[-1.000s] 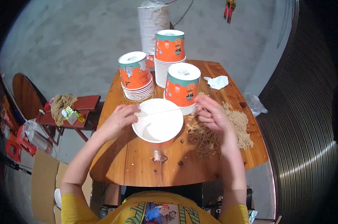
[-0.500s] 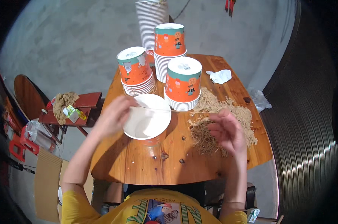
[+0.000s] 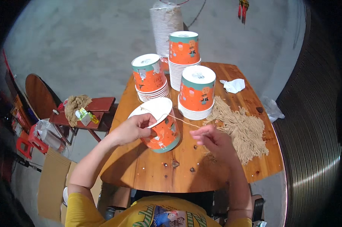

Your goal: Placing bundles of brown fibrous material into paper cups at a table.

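A white-lined paper bucket (image 3: pixel 161 136) with an orange and green outside stands tilted on the table, its mouth toward the upper left. My left hand (image 3: pixel 135 128) is closed on its near rim, thumb outside. A thin beige cord (image 3: pixel 180 120) runs from the far side of the bucket's mouth over the rim to the right. At the cord's right end my right hand (image 3: pixel 213 140) pinches it between thumb and fingers. Right of the bucket lies a loose heap of beige cords (image 3: pixel 241 132), partly hidden by my right hand.
Upside-down stacks of paper buckets stand behind: a left stack (image 3: pixel 150 75), a front right stack (image 3: pixel 197 89), a rear stack (image 3: pixel 184 49), and a tall wrapped stack (image 3: pixel 166 30). A crumpled white tissue (image 3: pixel 233 86) lies at the back right. Left of the wooden table (image 3: pixel 148 178) stands a red bench (image 3: pixel 103 104).
My left hand has come down and taken hold of the bucket's rim, and the bucket has tipped over toward the left. My right hand has moved left with the cord. The view has shifted.
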The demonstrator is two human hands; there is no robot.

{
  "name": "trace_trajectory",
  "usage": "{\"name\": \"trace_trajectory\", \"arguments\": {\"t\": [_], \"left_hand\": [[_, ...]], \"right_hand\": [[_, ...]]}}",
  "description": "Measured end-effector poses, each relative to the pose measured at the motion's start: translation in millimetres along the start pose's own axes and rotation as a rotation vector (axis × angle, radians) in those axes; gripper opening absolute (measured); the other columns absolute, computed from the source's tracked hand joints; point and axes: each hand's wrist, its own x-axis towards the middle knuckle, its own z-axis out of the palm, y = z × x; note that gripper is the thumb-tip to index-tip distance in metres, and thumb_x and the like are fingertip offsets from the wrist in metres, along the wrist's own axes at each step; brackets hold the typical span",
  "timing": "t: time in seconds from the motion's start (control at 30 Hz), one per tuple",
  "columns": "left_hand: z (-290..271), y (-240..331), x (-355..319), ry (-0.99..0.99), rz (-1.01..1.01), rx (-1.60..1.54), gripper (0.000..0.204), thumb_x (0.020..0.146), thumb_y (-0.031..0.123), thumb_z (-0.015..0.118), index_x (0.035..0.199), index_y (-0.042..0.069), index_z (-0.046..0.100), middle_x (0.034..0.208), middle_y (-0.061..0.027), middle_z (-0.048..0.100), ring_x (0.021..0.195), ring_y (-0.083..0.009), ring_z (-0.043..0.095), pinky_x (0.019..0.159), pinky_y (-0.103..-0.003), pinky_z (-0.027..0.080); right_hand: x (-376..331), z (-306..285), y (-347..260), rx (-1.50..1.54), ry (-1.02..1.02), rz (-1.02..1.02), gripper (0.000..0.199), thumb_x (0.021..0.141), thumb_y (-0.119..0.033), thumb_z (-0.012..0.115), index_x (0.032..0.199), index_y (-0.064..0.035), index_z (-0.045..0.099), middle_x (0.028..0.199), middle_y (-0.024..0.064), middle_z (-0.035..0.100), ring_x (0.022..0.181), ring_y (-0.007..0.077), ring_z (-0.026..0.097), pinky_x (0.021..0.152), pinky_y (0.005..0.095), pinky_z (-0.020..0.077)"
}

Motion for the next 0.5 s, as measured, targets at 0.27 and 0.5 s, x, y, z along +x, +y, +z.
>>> {"name": "trace_trajectory", "arguments": {"t": [0.27, 0.5], "left_hand": [[-8.8, 6.8, -2.3, 0.004, -0.052, -0.130, 0.033, 0.079, -0.007, 0.059, 0.109, 0.006, 0.057, 0.082, 0.0048, 0.052, 0.081, -0.0042, 0.055, 0.076, -0.021, 0.048], [-0.4, 11.1, 0.2, -0.129, -0.178, -0.111, 0.035, 0.078, -0.008, 0.059, 0.109, 0.009, 0.058, 0.081, 0.0054, 0.051, 0.076, -0.0039, 0.052, 0.068, -0.019, 0.042]], "right_hand": [[4.3, 7.0, -18.2, -0.544, 0.119, -0.056, 0.016, 0.093, -0.014, 0.058, 0.107, -0.0094, 0.060, 0.084, 0.0081, 0.068, 0.069, 0.0183, 0.066, 0.064, 0.0305, 0.0510], [21.4, 37.6, 3.8, -0.416, -0.001, -0.327, 0.025, 0.092, -0.012, 0.055, 0.115, -0.0041, 0.060, 0.105, 0.0177, 0.065, 0.096, 0.0290, 0.064, 0.079, 0.0383, 0.0519]]}}
